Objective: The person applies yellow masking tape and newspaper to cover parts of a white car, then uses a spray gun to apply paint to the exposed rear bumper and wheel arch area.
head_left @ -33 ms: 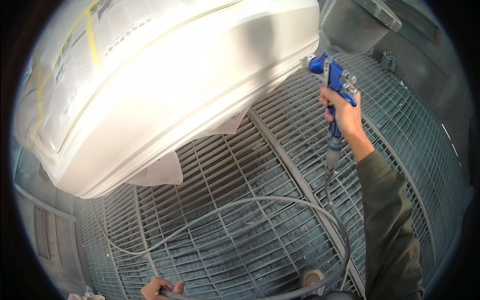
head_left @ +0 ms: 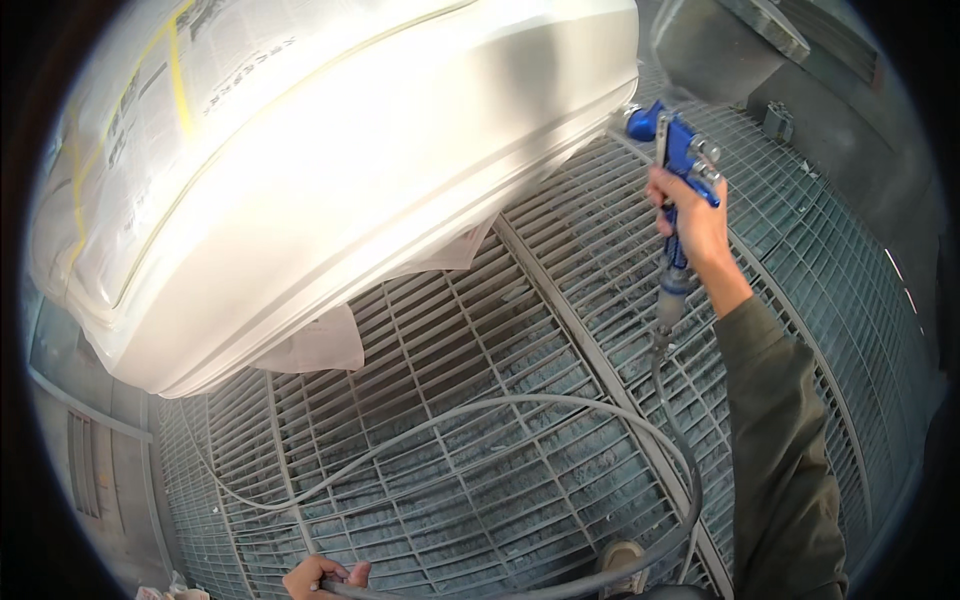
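My right hand [head_left: 697, 225] is wrapped round the handle of a blue spray gun [head_left: 683, 150], its fingers at the trigger. A translucent grey paint cup [head_left: 715, 55] sits on top of the gun. Its nozzle points left at the right end of a glossy white car bumper or body panel [head_left: 330, 190], close to it. From the foot of the handle a grey air hose [head_left: 690, 450] drops and loops across the floor. Low in the view, my left hand [head_left: 325, 577] is closed round a stretch of that hose.
Masking sheet with yellow tape [head_left: 183, 80] covers the area above the white panel. Paper [head_left: 325, 340] hangs below its lower edge. The floor is metal grating [head_left: 480, 370], with my shoe [head_left: 622, 562] on it. A small grey box [head_left: 776, 122] lies by the far right wall.
My right hand and the spray gun have shifted slightly to the right. My left hand and the hose in it look unmoved.
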The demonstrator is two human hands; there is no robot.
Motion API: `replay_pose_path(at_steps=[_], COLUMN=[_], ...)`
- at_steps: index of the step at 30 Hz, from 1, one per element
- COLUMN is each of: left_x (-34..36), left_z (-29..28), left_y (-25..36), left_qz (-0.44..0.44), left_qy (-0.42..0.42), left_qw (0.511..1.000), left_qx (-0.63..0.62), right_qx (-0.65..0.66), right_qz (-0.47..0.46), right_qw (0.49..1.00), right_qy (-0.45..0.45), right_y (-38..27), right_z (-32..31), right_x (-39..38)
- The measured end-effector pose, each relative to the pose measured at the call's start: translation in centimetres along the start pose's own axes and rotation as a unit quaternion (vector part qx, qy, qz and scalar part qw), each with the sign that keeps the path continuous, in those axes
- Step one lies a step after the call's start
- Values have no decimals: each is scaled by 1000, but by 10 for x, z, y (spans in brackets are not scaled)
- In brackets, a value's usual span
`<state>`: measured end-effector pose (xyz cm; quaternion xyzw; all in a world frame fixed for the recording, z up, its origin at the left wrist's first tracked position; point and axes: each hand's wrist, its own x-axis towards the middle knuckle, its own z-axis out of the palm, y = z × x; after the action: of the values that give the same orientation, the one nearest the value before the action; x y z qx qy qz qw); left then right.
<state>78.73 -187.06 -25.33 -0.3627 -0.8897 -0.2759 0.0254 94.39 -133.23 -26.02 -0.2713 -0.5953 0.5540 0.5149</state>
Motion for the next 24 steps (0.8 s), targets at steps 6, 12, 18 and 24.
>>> replay_pose_path(at_steps=[6, 12, 18, 24], left_x=[10, 6, 0, -30], left_z=[28, 31, 9, -23], left_y=[30, 30, 22, -32], left_qz=[-28, -26, 23, -59], left_qy=[-26, -22, -25, -13], left_qw=[999, 999, 999, 992], left_qx=[-21, 12, -1, -113], right_qx=[-61, -94, -42, -3], right_qz=[-19, 37, 82, 104], right_qw=[989, 994, 995, 992], right_qy=[131, 46, -40, -74], right_y=[36, 48, 38, 17], right_z=[-56, -59, 5, 83], right_x=[54, 26, -49, -124])
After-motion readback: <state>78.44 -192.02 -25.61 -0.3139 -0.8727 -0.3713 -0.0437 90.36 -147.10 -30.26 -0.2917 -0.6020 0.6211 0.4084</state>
